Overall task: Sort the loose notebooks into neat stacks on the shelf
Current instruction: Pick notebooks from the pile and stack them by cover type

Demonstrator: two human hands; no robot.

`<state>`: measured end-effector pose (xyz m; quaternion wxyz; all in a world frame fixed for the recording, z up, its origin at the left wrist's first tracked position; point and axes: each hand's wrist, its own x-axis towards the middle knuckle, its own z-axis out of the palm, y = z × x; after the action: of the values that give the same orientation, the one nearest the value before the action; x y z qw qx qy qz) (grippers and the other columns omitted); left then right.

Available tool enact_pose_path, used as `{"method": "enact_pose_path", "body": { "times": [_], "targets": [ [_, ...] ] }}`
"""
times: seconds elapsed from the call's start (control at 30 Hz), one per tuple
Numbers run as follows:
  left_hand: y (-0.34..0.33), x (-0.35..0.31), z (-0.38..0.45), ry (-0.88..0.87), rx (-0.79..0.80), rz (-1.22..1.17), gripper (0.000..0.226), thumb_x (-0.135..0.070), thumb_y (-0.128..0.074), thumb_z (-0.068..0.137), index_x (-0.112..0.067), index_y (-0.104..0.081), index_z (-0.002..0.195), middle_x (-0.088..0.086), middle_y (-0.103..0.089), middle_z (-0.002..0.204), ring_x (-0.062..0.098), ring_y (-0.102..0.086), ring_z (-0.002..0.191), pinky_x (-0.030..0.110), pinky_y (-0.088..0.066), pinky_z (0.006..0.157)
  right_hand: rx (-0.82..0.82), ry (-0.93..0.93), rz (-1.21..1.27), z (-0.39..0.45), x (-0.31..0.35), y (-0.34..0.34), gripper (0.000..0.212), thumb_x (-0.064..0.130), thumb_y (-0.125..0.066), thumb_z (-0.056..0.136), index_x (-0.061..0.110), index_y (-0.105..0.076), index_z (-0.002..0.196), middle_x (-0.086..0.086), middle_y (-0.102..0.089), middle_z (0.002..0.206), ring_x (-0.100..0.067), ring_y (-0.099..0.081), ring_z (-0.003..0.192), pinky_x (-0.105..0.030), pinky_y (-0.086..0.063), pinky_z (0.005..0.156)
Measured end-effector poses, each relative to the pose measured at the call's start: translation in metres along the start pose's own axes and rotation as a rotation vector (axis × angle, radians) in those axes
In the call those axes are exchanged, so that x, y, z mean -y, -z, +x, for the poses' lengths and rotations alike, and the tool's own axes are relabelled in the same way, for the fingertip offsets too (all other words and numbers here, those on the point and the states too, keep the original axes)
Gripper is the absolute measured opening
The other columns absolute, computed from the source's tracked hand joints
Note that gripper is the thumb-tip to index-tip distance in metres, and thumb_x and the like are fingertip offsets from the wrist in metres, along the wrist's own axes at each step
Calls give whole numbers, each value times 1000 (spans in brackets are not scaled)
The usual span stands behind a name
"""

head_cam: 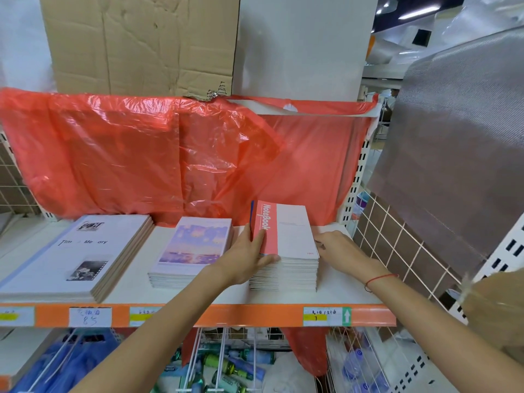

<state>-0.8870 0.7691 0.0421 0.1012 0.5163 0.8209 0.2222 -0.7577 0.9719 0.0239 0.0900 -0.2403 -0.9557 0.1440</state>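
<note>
The left hand (249,258) grips the near left corner of the tall stack of pink-and-white paper notebooks (286,251); the right hand (338,246), fingers curled, touches its right side. The stack sits between both hands on the white shelf (133,279). Left of the left hand lies a lilac-covered stack (192,248).

Right fingertips behind notebook stack (286,268)
</note>
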Motion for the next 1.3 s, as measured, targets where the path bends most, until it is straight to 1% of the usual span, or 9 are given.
{"method": "enact_pose_path", "body": {
  "times": [0.1, 0.3, 0.37, 0.47, 0.63, 0.73, 0.9, 1.1, 1.3],
  "targets": [
    [-3, 1, 0, -1, -19, 9, 76, -49, -50, 93, -12, -14, 149, 8, -15, 149, 27, -28, 135, 30, -25, 110, 4, 2, -6, 1, 0, 0, 22, 7, -43, 82, -2, -61, 90, -18, -64, 80, -27, -54, 67, -31, -31, 56],
    [-5, 2, 0, 14, -39, 41, 72, -50, -48, 93, -9, -20, 146, 13, -24, 142, 29, -35, 128, 35, -33, 106, 13, 9, -49, -4, 7, 5, 20, 2, -42, 85, -6, -60, 84, -20, -61, 77, -23, -46, 63, -32, -27, 53],
    [-5, 0, 0, 18, -38, 47, 72, -50, -46, 94, -9, -19, 147, 13, -23, 143, 30, -34, 129, 35, -32, 106, 14, 18, -57, -4, 7, 4, 20, 3, -42, 84, -7, -59, 83, -21, -61, 78, -24, -46, 63, -32, -27, 54],
    [-3, -5, -3, 36, -20, 56, 72, -48, -45, 95, -9, -16, 148, 14, -16, 149, 31, -29, 134, 34, -29, 107, 10, 37, -72, -3, 5, 2, 20, 6, -42, 85, -4, -60, 85, -19, -63, 80, -34, -57, 73, -34, -35, 56],
    [-2, -9, -5, 46, -3, 14, 71, -46, -45, 96, -11, -14, 148, 13, -13, 150, 28, -37, 131, 31, -30, 105, 3, 40, -59, -4, 6, 0, 21, 4, -42, 84, -2, -61, 83, -19, -64, 80, -36, -59, 76, -38, -43, 61],
    [-2, -8, -5, 46, -9, 20, 70, -46, -46, 96, -11, -14, 148, 12, -14, 150, 29, -35, 131, 32, -31, 106, -2, 49, -39, -4, 5, 0, 19, 4, -43, 85, -2, -60, 78, -18, -64, 78, -35, -59, 75, -36, -39, 57],
    [-5, -5, -4, 48, -21, 12, 70, -48, -47, 94, -12, -16, 147, 11, -19, 145, 29, -41, 125, 33, -35, 104, -12, 49, -35, -4, 5, 0, 19, 4, -43, 84, -4, -60, 81, -20, -63, 78, -34, -56, 72, -32, -29, 56],
    [-6, -5, -4, 47, -26, 8, 72, -47, -47, 95, -12, -14, 148, 11, -16, 146, 28, -43, 124, 33, -34, 104, -20, 53, 0, -5, 6, 1, 18, 5, -45, 85, -6, -56, 76, -20, -62, 75, -32, -53, 68, -32, -27, 55],
    [-6, -6, -5, 51, -21, 0, 74, -47, -46, 94, -13, -10, 149, 11, -15, 147, 29, -43, 126, 36, -35, 105, -13, 49, -1, -5, 6, 2, 20, 3, -42, 84, -5, -60, 86, -22, -62, 78, -30, -48, 62, -31, -27, 55]
  ]
}}
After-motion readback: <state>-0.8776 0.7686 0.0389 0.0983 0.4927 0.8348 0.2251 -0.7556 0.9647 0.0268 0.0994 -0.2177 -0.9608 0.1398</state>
